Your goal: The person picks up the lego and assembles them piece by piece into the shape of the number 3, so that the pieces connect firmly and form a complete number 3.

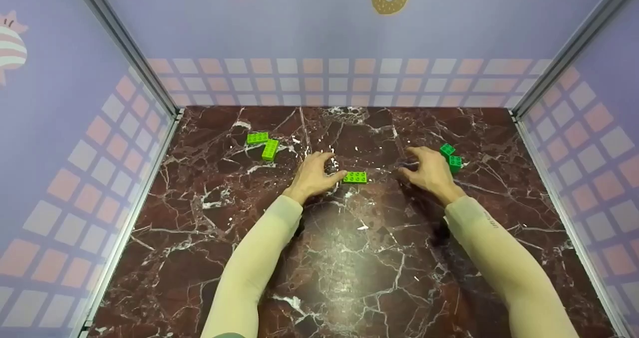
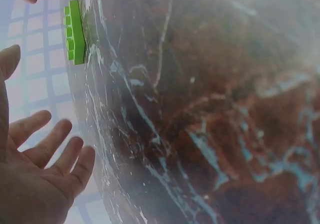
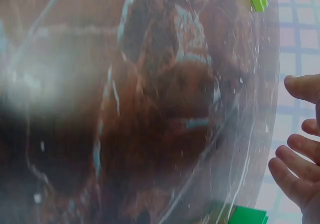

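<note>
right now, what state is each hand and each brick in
Left hand: open, holding nothing
Right hand: open, holding nothing
Middle light green brick: studs up, ungripped
Farther light green brick on the left: studs up, ungripped
Nearer light green brick on the left: studs up, ungripped
Farther darker green brick on the right: studs up, ungripped
Nearer darker green brick on the right: studs up, ungripped

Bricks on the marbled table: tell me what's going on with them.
A person has both hands over the marbled table, and neither is holding anything. The left hand is open, just left of a single lime-green brick. The right hand is open too, with two darker green bricks close by on its right. Two more lime-green bricks lie close together, off to the left.
</note>
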Available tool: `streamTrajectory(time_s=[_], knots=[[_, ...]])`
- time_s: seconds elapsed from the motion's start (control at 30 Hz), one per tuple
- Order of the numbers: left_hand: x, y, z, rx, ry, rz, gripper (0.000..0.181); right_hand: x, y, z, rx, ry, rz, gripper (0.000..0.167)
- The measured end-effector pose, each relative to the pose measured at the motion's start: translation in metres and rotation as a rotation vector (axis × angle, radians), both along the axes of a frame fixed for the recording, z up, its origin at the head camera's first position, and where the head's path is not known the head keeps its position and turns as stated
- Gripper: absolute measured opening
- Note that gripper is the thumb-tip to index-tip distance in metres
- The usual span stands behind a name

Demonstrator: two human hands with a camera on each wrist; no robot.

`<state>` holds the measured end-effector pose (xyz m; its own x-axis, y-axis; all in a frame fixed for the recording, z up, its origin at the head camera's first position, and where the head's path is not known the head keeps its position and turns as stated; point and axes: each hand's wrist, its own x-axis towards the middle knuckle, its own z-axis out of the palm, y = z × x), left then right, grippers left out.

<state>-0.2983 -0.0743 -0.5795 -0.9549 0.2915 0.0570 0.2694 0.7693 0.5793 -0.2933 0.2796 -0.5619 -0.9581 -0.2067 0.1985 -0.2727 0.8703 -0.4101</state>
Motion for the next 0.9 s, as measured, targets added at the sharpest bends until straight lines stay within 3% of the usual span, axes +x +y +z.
streamTrajectory(time_s=[0.2,0.23,0.33,0.37,0.5,0.6,0.7,0.77,0.8,0.9], knots=[[-0.002,-0.001,-0.001,0.050,0.036,-0.046,0.069,0.000,0.014,0.003,-0.001,0.038,-0.043,0.061],[0.003,0.000,0.009,0.055,0.022,-0.048,0.066,0.000,0.016,0.003,-0.004,0.039,-0.053,0.060],[0.004,0.000,0.008,0.079,0.017,-0.055,0.065,0.001,0.022,0.004,-0.029,0.044,-0.082,0.056],[-0.002,-0.002,-0.002,0.088,0.032,-0.062,0.066,0.001,0.024,0.004,-0.036,0.048,-0.088,0.055],[-0.001,-0.001,-0.002,0.104,0.050,-0.063,0.063,0.002,0.031,0.005,-0.063,0.078,-0.101,0.050],[-0.001,0.002,-0.001,0.114,0.024,-0.055,0.061,0.003,0.037,0.004,-0.071,0.085,-0.118,0.049],[-0.021,0.001,-0.031,0.108,0.037,-0.051,0.062,0.005,0.042,0.004,-0.062,0.082,-0.142,0.049],[-0.022,0.001,-0.034,0.126,0.047,-0.052,0.061,0.006,0.046,0.003,-0.055,0.088,-0.160,0.048],[-0.027,0.000,-0.044,0.134,0.073,-0.055,0.061,0.007,0.047,0.002,-0.055,0.094,-0.170,0.047],[-0.016,0.002,-0.028,0.160,0.070,-0.059,0.057,0.010,0.053,0.000,-0.057,0.117,-0.204,0.045]])
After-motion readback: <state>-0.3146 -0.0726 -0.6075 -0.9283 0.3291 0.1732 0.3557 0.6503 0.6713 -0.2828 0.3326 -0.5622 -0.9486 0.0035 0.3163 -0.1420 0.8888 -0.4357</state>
